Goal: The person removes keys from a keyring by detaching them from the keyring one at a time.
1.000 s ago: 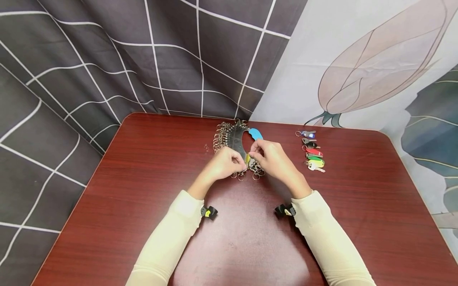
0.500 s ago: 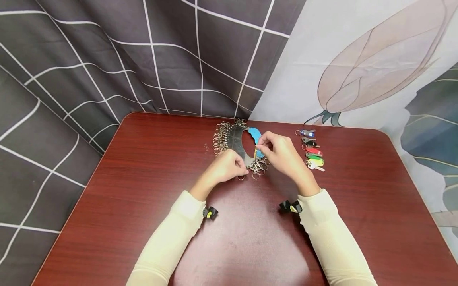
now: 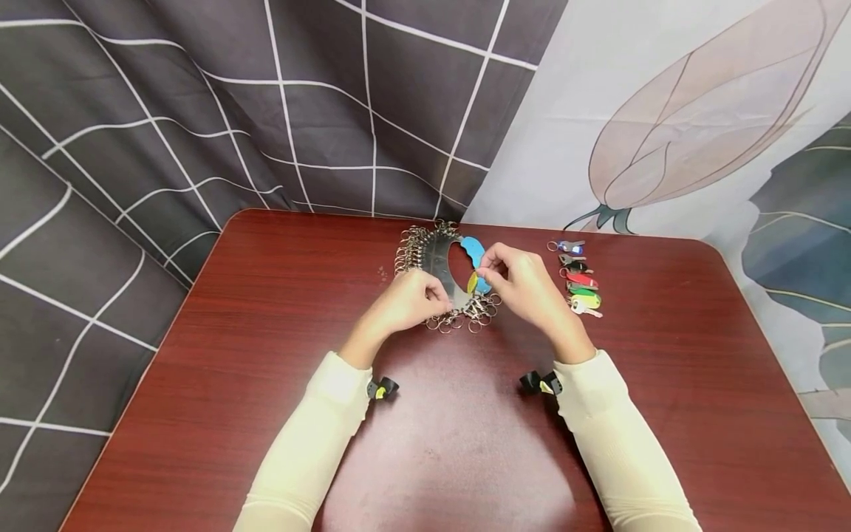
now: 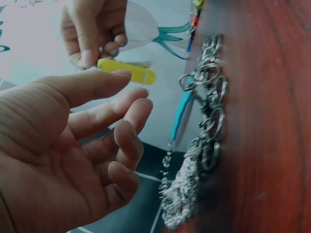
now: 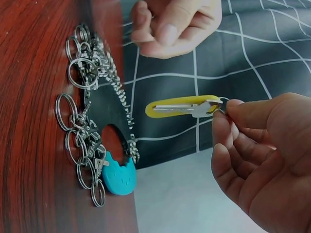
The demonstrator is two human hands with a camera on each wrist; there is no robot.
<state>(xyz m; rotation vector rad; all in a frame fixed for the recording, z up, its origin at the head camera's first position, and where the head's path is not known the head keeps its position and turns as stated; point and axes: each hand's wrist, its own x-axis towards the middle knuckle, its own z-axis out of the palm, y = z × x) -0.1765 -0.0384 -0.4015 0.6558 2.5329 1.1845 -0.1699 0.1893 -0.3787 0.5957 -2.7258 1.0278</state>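
Observation:
My right hand (image 3: 521,284) pinches the metal ring of a yellow key tag (image 5: 182,105), which has a silver key (image 5: 187,108) alongside it. Tag and key hang in the air, apart from the key ring holder (image 3: 435,262). That holder is a dark curved plate with a blue handle (image 5: 120,177); small clasps and metal rings (image 4: 214,124) line its edge. My left hand (image 3: 414,299) hovers over the plate's near left side. In the left wrist view its fingers are loosely bent with nothing between them, and the yellow tag appears just beyond its thumb.
Right of the holder lies a column of keys with tags: a blue one (image 3: 577,250), a black one (image 3: 578,268), a red one (image 3: 583,281) and a green-yellow pair (image 3: 586,299). The reddish-brown table (image 3: 266,318) meets a curtain (image 3: 332,111) at its back edge.
My right hand has carried the yellow tag to the right, away from the left hand. The left hand has lifted back and left, uncovering rings at the plate's near end.

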